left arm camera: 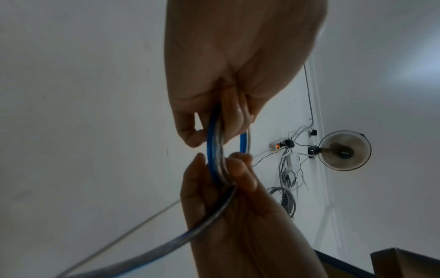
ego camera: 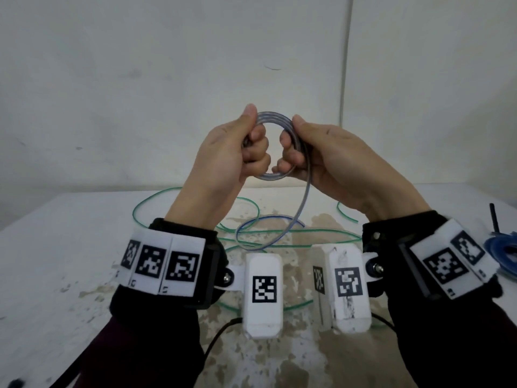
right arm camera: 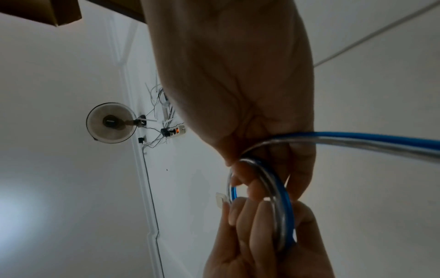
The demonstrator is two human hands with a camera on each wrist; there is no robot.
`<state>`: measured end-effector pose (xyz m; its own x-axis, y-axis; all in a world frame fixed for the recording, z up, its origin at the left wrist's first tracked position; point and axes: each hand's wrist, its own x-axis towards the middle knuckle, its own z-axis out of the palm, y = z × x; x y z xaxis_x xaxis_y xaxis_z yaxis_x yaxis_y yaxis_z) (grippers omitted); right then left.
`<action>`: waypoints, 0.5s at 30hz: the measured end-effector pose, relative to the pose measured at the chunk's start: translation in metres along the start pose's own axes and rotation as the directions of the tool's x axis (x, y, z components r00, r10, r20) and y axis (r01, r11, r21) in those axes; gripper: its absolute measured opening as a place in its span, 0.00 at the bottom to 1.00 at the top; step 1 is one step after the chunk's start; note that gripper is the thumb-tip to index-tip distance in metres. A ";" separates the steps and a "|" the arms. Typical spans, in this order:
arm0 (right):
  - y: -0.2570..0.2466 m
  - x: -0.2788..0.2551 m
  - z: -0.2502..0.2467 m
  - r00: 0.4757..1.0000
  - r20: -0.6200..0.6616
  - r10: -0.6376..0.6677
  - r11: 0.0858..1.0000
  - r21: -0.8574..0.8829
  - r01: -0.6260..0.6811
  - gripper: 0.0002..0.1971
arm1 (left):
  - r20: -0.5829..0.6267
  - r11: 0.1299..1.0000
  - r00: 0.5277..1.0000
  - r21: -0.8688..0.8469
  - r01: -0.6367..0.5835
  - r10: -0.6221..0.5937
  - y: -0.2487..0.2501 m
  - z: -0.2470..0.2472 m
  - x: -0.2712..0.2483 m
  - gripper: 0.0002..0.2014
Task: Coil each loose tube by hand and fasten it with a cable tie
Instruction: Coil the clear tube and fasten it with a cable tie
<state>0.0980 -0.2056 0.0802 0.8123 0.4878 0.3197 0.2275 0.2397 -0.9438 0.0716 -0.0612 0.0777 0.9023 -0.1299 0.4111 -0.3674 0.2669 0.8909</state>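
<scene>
I hold up a small coil of clear tube with a blue stripe in front of the wall. My left hand grips its left side, thumb on top and fingers curled through the ring. On the opposite side my right hand grips it the same way. From the right hand the loose tail hangs down and lies in a loop on the table. The left wrist view shows the coil between left hand and right hand. The right wrist view shows coil and right hand.
A thin green tube sprawls loose over the stained middle of the table, under and around the blue-striped tail. A blue coiled tube lies at the right edge, with a black strip standing behind it. The wall is close behind the table.
</scene>
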 end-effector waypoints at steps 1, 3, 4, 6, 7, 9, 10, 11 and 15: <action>0.000 0.000 -0.001 1.000 -0.001 -0.004 1.000 0.008 0.004 0.20 | 0.010 1.000 1.000 -0.004 0.008 -0.008 0.000 0.000 0.001 0.20; 0.001 0.000 -0.002 1.000 -0.016 -0.015 1.000 -0.024 0.015 0.19 | 0.049 0.999 0.999 0.038 0.011 -0.013 -0.002 0.000 0.000 0.18; 0.001 0.000 -0.002 1.000 -0.023 -0.020 0.998 -0.054 0.018 0.19 | 0.069 0.997 0.998 0.074 0.001 -0.006 -0.003 -0.001 -0.001 0.18; 0.002 0.000 -0.002 0.999 -0.031 -0.023 0.995 -0.097 0.020 0.19 | 0.085 0.991 0.996 0.130 -0.025 0.014 -0.005 -0.003 -0.002 0.18; 0.002 0.001 -0.002 0.999 -0.034 -0.026 0.993 -0.112 0.022 0.18 | 0.076 0.988 0.997 0.150 -0.037 0.026 -0.006 -0.004 -0.001 0.18; 0.003 0.001 -0.003 0.998 -0.051 -0.038 0.989 -0.147 0.030 0.18 | 0.052 0.981 0.998 0.185 -0.055 0.046 -0.009 -0.005 -0.001 0.17; 0.002 0.001 -0.003 0.997 -0.063 -0.047 0.985 -0.167 0.036 0.18 | 0.047 0.979 0.998 0.196 -0.061 0.053 -0.010 -0.005 -0.001 0.17; 0.002 0.001 -0.003 0.995 -0.081 -0.062 0.980 -0.192 0.046 0.18 | 0.047 0.977 0.997 0.204 -0.064 0.055 -0.011 -0.005 -0.001 0.16; 0.003 0.001 -0.005 0.966 -0.160 -0.202 0.910 -0.395 0.125 0.19 | 0.081 0.983 0.996 0.178 -0.048 0.034 -0.012 -0.003 -0.004 0.14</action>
<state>0.1028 -0.2088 0.0773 0.8249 0.2882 0.4862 0.5207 -0.0529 -0.8521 0.0733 -0.0608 0.0651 0.8680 -0.1975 0.4556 -0.4450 0.0982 0.8902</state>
